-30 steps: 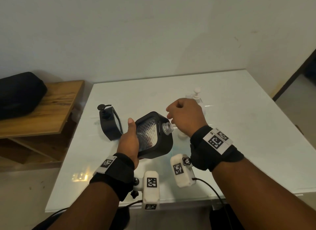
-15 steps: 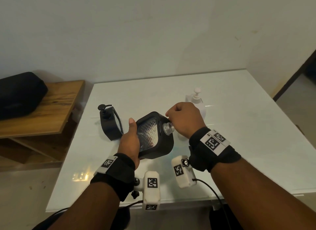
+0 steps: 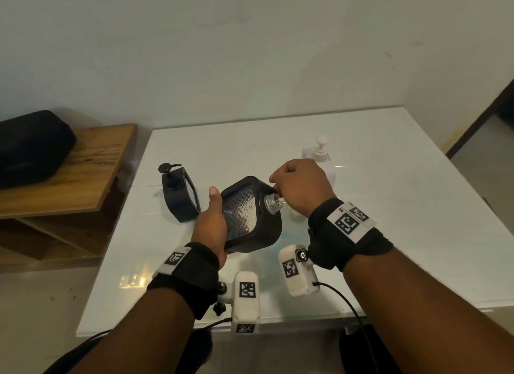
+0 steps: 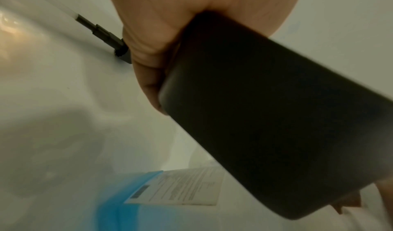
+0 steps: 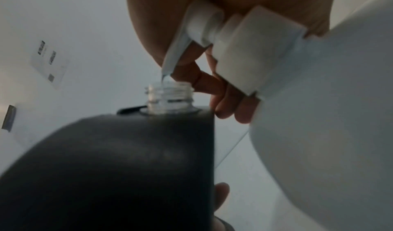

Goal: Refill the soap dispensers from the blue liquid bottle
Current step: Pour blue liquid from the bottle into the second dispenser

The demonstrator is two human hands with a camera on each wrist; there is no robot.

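Note:
My left hand grips a black soap dispenser, tilted to the right above the table. Its pump is off and its clear threaded neck is open. My right hand curls over the white pump head of the blue liquid bottle. The pump's nozzle tip hangs just over the neck, with a drop of liquid at it. In the left wrist view the same dispenser fills my left hand, above the bottle's blue liquid.
A second black dispenser with its pump on stands to the left on the white table. A white dispenser stands behind my right hand. A loose black pump stem lies on the table. A wooden shelf holds a black case.
My right hand has dipped slightly at the bottle's pump, keeping the nozzle at the neck. My left hand still holds the dispenser at the same tilt.

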